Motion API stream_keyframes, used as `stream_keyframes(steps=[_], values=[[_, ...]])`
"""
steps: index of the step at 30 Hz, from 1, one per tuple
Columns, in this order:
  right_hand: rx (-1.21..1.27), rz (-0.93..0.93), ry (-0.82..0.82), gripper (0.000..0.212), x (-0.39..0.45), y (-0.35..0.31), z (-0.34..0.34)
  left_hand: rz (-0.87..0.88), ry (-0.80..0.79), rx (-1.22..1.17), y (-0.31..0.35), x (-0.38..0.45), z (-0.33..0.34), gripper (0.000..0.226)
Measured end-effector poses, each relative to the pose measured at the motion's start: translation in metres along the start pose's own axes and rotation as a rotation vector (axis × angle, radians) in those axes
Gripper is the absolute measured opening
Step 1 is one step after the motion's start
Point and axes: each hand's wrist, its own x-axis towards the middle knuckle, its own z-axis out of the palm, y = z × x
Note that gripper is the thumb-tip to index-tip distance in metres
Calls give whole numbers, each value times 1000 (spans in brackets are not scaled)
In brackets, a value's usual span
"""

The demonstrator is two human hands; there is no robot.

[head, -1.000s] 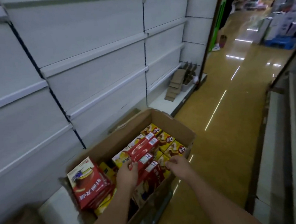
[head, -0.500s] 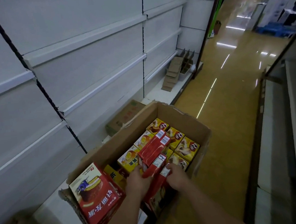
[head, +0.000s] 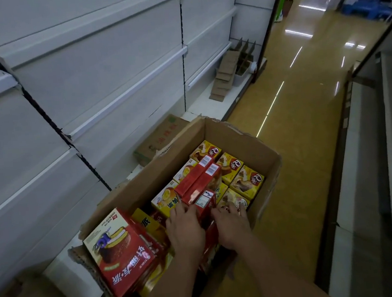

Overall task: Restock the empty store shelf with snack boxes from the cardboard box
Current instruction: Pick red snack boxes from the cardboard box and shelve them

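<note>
We're reaching into the open brown cardboard box (head: 236, 134), both hands, left (head: 184, 228) and right (head: 231, 224), flanking and touching an upright red snack box (head: 203, 201), fingers spread.

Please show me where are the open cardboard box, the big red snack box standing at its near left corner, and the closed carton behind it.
Cardboard box (head: 241, 136): head view, inner far wall.
Big red snack box (head: 121, 256): head view, front face.
Closed carton (head: 162, 137): head view, top panel.
</note>
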Motion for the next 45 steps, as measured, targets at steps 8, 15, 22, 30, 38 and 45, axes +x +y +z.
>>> stream_keyframes(steps=[8, 15, 22, 30, 38, 45], values=[[71, 54, 81, 33, -13, 8, 0, 138, -100, 97, 14, -19, 3, 37], [346, 91, 89, 44, -28, 30, -30, 164, -213, -69, 30, -26, -16, 29], [887, 399, 419, 85, -54, 52, -57, -113, -267, -637, 56, -32, -50, 45], [1632, 508, 231, 53, -89, 66, -84, -252, -349, -1204, 89, -51, -84, 21], [1560, 360, 402, 25, -123, 84, -93, -39, -349, -1062, 130, -77, -80, 43], [1570, 273, 422, 34, -157, 90, -105, -50, -591, -1350, 169, -111, -80, 56]])
